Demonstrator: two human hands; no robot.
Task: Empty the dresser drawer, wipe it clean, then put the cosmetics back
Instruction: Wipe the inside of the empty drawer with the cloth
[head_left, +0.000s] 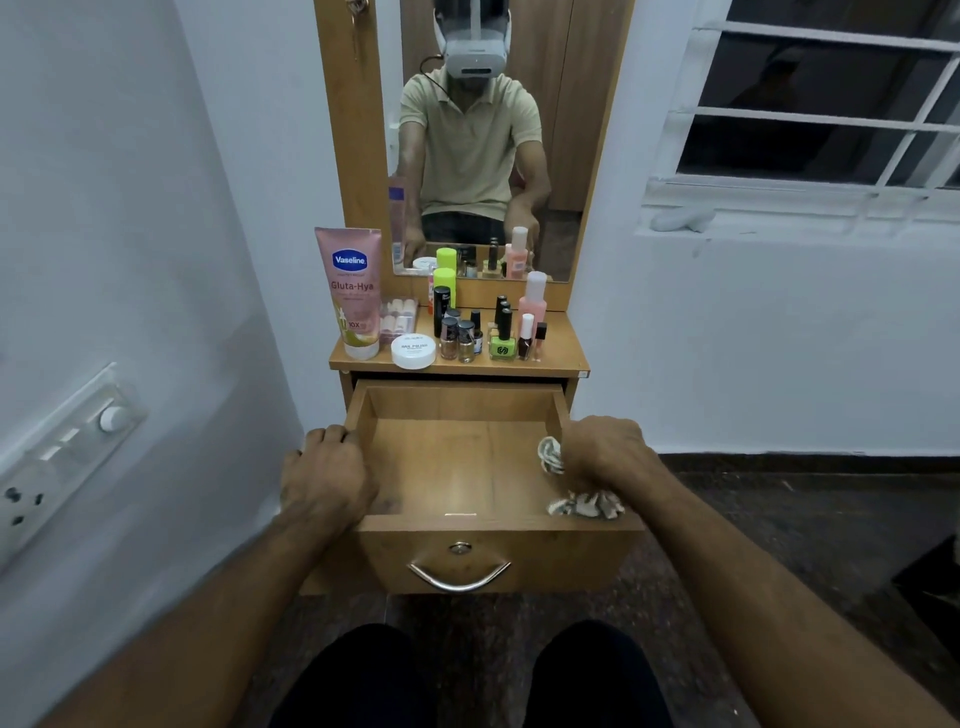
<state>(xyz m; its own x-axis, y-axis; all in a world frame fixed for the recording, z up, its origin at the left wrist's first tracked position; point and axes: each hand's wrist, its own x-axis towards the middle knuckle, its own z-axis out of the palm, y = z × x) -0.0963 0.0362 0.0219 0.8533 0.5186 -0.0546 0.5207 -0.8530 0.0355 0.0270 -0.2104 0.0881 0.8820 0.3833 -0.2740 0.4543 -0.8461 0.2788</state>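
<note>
The wooden dresser drawer (457, 467) is pulled out and holds nothing but bare wood inside. My left hand (327, 475) grips its left wall near the front corner. My right hand (605, 454) is closed on a patterned cloth (584, 504) at the drawer's right wall, with the cloth bunched over the front right corner. On the dresser top (563, 353) stand the cosmetics: a pink Vaseline tube (353, 291), a white round jar (413, 352), several nail polish bottles (460, 338), a green bottle (502, 343) and a pink bottle (534, 301).
A mirror (483, 140) rises behind the cosmetics. A white wall with a switch panel (67, 441) is close on the left. A barred window (810, 104) is at the upper right. The dark floor (779, 519) lies to the right, and my knees (467, 675) are below the drawer front.
</note>
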